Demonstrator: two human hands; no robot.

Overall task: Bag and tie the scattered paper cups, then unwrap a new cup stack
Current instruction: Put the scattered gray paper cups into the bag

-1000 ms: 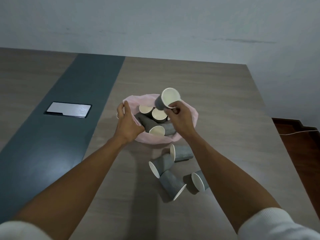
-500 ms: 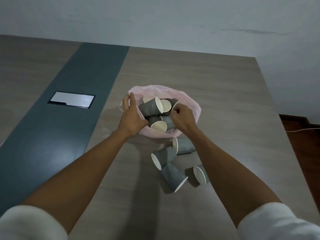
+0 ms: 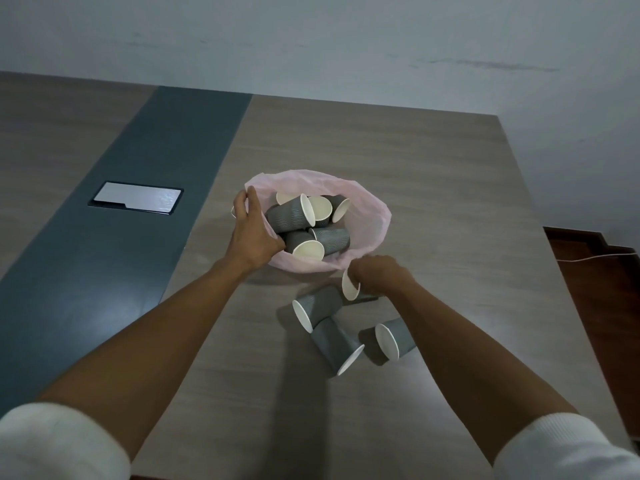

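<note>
Right hand [image 3: 375, 273] now off the bag [image 3: 375, 216], fingers around a table cup [image 3: 350, 285]; left hand [image 3: 251, 233] still gripping the rim

An office meeting room: long conference table [image 3: 415, 161] with a flush cable hatch [image 3: 136, 201].

A single head-worn camera looks forward and steeply down, close above the counter [image 3: 433, 188] toward the far wall [image 3: 311, 39].

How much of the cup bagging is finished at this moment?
Done: several grey paper cups lie inside the pink plastic bag, whose rim the left hand holds open. In hand: the right hand closes on a cup on the table. Left: three loose cups, tying, unwrapping; no new stack visible.
</note>
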